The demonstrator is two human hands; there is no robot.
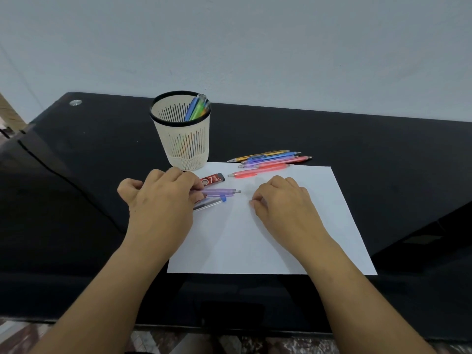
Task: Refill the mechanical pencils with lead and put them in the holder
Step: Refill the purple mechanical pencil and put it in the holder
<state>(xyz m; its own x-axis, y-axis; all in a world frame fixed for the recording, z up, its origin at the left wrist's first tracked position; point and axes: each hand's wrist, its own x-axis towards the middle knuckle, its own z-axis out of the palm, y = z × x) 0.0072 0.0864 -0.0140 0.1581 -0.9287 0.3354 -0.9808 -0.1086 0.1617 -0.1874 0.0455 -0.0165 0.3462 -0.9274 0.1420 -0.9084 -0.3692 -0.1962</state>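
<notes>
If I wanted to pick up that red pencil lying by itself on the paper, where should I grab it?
Probably mid-barrel, pinched from above across its width. The red pencil lies flat on the paper, nearly crosswise, just in front of the pile of pencils. Its near side is open, so come from above and slightly from the front. The right hand is nearest.

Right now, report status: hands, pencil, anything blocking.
Left hand grips purple pencil over paper. Right hand curled, fingertips together; contents unclear. Holder mouth unblocked.
</notes>
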